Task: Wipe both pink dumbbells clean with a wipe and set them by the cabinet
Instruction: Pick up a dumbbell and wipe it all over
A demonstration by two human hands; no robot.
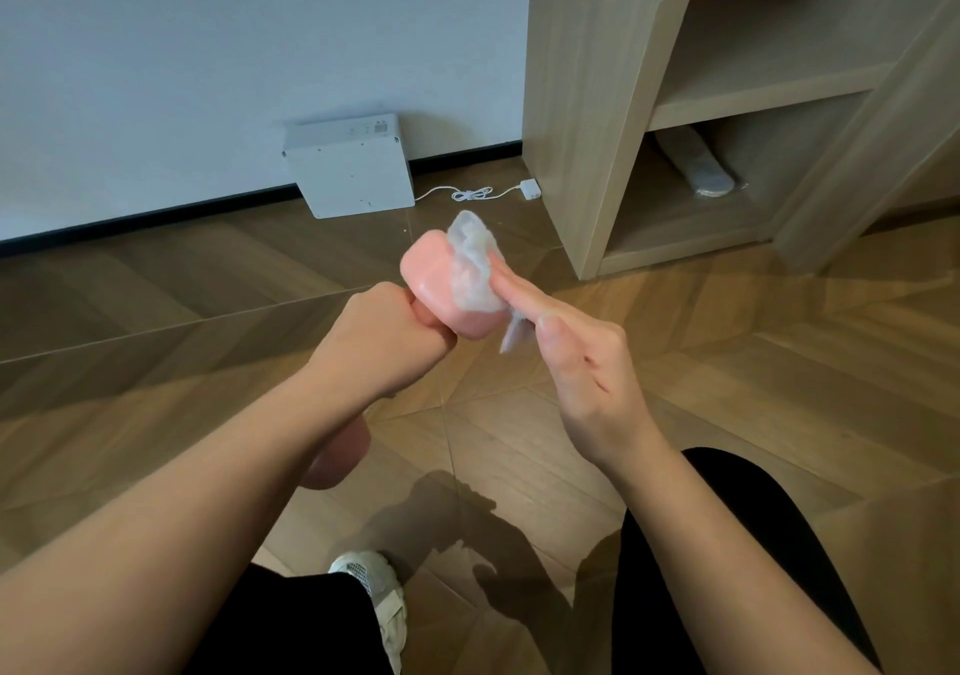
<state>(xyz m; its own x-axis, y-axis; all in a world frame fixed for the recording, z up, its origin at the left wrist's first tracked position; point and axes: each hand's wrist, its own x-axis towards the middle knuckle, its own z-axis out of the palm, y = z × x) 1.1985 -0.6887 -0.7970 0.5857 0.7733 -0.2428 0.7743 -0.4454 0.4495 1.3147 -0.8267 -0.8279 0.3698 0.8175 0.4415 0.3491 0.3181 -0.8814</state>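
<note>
My left hand (pixel 382 334) grips the handle of a pink dumbbell (pixel 434 279), its far head pointing up and away from me above the floor. The dumbbell's near head (pixel 337 461) shows blurred below my left forearm. My right hand (pixel 576 357) presses a crumpled white wipe (pixel 472 266) against the far head with straight fingers, the thumb lying alongside. Only this one dumbbell is in view. The light wooden cabinet (pixel 587 118) stands on the right, just beyond the hands.
A white box (pixel 350 168) leans against the wall's black skirting, with a white cable and plug (pixel 530 190) on the wood floor beside it. A grey bundle (pixel 696 165) lies in the cabinet's bottom compartment. My knees and a white shoe (pixel 376 591) fill the foreground.
</note>
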